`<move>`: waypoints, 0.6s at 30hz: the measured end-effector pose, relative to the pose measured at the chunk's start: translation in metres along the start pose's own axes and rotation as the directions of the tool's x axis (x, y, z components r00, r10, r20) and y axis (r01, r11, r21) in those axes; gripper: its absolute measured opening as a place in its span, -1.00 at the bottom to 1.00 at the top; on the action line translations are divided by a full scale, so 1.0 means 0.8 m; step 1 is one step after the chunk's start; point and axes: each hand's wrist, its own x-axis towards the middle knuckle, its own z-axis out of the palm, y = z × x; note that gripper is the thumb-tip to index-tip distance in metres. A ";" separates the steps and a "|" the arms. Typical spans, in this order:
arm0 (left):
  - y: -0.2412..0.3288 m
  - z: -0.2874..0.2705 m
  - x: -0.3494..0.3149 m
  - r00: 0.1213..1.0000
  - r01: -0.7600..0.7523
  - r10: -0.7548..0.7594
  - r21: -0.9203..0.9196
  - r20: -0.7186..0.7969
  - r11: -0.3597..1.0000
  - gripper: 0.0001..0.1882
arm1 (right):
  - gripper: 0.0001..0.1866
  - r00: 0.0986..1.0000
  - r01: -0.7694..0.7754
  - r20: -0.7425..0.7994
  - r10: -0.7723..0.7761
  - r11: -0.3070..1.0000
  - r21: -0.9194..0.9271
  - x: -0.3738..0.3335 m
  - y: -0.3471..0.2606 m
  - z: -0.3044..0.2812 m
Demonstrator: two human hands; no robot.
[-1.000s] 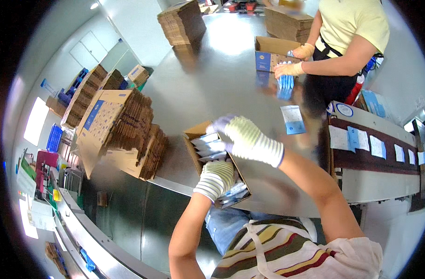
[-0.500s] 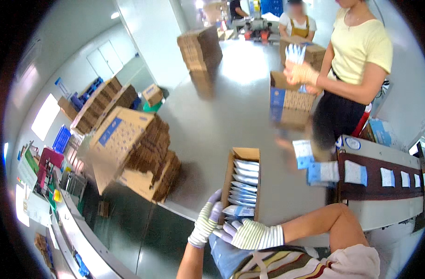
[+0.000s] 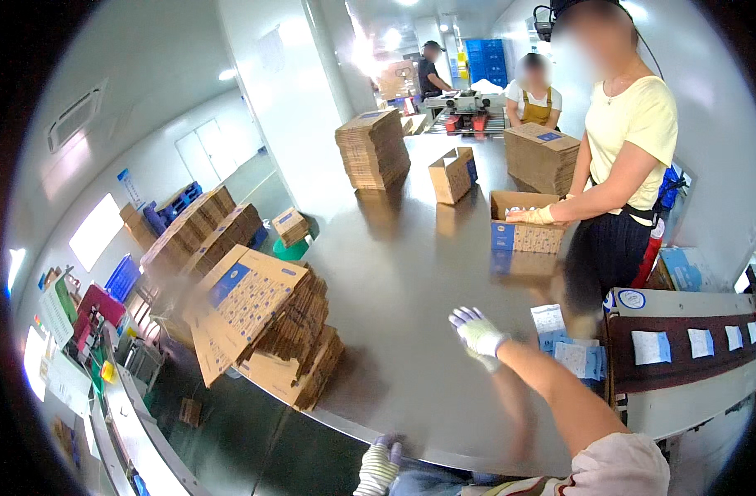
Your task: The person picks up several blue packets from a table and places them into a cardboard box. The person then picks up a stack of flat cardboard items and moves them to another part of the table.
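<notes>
My right hand (image 3: 480, 332), in a striped glove with pale fingertips, reaches out over the steel table (image 3: 394, 331). Its fingers are stretched and hold nothing. Low in view, by the table's front edge, my left hand (image 3: 379, 469) is in a matching glove; its fingers are loosely bent, with nothing seen in them. Farther up the table stands an open cardboard carton (image 3: 454, 176), its contents hidden. White and blue packets (image 3: 580, 360) lie right of my right hand, at the end of the conveyor.
Flattened cartons (image 3: 262, 314) are stacked at the table's left edge, with another stack (image 3: 371, 149) farther back. A co-worker in a yellow top has gloved hands at a carton (image 3: 527, 236) on the right. Spaced packets lie on the brown conveyor belt (image 3: 676, 331).
The carton of packets is gone from in front of me; an open carton now stands farther up the table. My right hand has stretched forward. The co-worker's hands have lowered to their carton.
</notes>
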 end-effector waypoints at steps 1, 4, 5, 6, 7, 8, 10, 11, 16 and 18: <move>0.000 -0.001 0.002 0.999 -0.037 0.036 0.032 0.010 0.999 -0.75 | -0.50 0.995 -0.053 -0.087 0.054 0.999 0.005 -0.021 -0.020 0.004; 0.013 -0.007 0.027 0.973 -0.227 0.220 0.516 0.076 0.826 -0.70 | -0.46 0.980 -0.060 -0.192 0.054 0.998 -0.027 -0.054 -0.033 -0.005; 0.020 -0.022 0.045 0.929 -0.341 0.349 0.654 0.123 0.676 -0.69 | -0.45 0.980 -0.042 -0.196 0.034 0.998 -0.038 -0.065 -0.035 0.000; 0.026 -0.046 0.068 0.866 -0.419 0.467 0.770 0.179 0.482 -0.67 | -0.45 0.981 -0.043 -0.189 0.040 0.999 -0.013 -0.068 -0.039 -0.001; 0.036 -0.071 0.091 0.853 -0.388 0.519 0.720 0.045 0.575 -0.64 | -0.46 0.982 -0.036 -0.184 0.036 0.999 0.002 -0.070 -0.042 -0.005; 0.047 -0.095 0.114 0.830 -0.369 0.550 0.648 -0.092 0.666 -0.60 | -0.46 0.985 -0.033 -0.171 0.035 0.999 0.014 -0.075 -0.044 -0.007; 0.108 -0.165 0.157 0.755 -0.266 0.653 0.878 -0.066 0.397 -0.52 | -0.46 0.987 -0.067 -0.148 0.069 0.998 0.016 -0.082 -0.047 -0.008; 0.132 -0.195 0.175 0.757 -0.167 0.645 0.923 -0.106 0.348 -0.48 | -0.46 0.984 -0.068 -0.161 0.071 0.997 0.025 -0.083 -0.051 -0.008; 0.205 -0.282 0.237 0.948 0.046 0.270 0.913 -0.167 0.405 -0.35 | -0.49 0.962 -0.076 -0.262 0.079 0.997 0.024 -0.089 -0.052 -0.002; 0.188 -0.299 0.256 0.984 0.075 0.109 0.879 -0.142 0.472 -0.33 | -0.48 0.969 -0.082 -0.229 0.090 0.996 0.044 -0.090 -0.060 -0.008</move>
